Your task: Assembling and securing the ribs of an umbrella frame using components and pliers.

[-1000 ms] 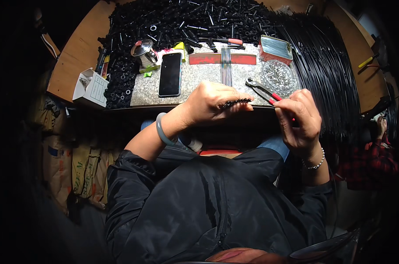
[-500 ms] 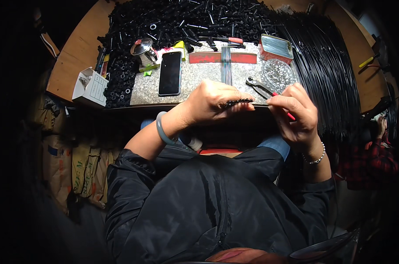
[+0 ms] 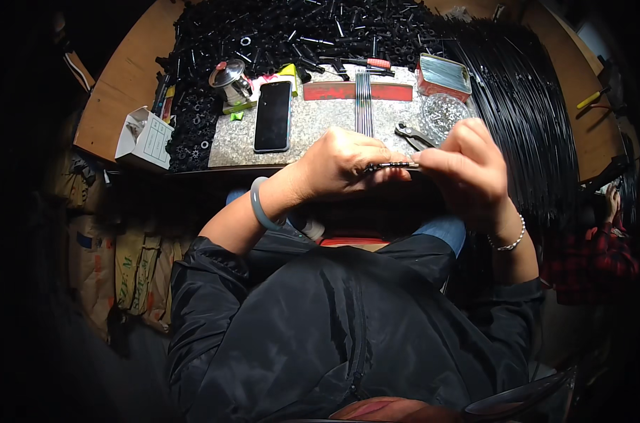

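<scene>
White box [image 3: 147, 143]: 1, L edge of surface [image 3: 115, 99].
Blk parts [image 3: 291, 32]: big heap along the back, too many to count.
Metal pot [image 3: 232, 81]: 1.
Phone [image 3: 272, 118]: 1, dark screen.
L hand [image 3: 341, 162]: of 2 hands, pinching row of small blk pcs [image 3: 389, 166] by surface's near edge; pc count n/a, too small.
Thin rods [image 3: 364, 106]: several, across 1 red bar [image 3: 320, 92].
Pliers [image 3: 413, 135]: 1 pr, handle end hidden by R hand.
Tin [image 3: 443, 76]: 1, w/ glass dish [image 3: 443, 113], 1, just below.
R hand [image 3: 471, 169]: thumb + forefinger tog. at row's R end; can't tell if pinching anything.
Long blk rods [image 3: 524, 106]: 1 thick bundle, far R.
</scene>
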The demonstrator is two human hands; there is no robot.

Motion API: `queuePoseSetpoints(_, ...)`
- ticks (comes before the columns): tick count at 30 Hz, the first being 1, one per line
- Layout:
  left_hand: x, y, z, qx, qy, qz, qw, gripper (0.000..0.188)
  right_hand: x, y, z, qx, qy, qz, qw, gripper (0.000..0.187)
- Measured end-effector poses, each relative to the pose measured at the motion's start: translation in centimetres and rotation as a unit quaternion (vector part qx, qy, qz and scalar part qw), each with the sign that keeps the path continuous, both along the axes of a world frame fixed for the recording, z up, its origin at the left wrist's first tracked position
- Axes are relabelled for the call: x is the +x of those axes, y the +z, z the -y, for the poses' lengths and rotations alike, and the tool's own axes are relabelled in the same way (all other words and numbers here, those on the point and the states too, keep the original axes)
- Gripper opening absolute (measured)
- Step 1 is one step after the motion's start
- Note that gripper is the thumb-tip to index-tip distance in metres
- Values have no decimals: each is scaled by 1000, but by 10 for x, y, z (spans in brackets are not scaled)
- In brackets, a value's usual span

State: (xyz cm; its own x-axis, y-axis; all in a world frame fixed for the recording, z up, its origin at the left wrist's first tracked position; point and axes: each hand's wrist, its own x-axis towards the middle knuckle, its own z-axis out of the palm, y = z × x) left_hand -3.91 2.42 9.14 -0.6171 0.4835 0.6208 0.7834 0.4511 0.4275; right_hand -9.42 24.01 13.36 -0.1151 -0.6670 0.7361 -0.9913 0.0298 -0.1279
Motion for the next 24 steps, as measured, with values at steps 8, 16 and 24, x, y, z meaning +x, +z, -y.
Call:
queuePoseSetpoints(8, 0, -7, 4, 50, 10, -23, 998, 38, 0, -2, 0, 7, -5, 91, 996, 21)
queuePoseSetpoints(16, 1, -4, 5, 21, 8, -18, 1000, 27, 5, -1, 1, 18, -23, 49, 998, 21)
queuePoseSetpoints(24, 0, -4, 2, -13, 20, -61, 998, 30, 3, -1, 2, 24, 9, 60, 998, 20)
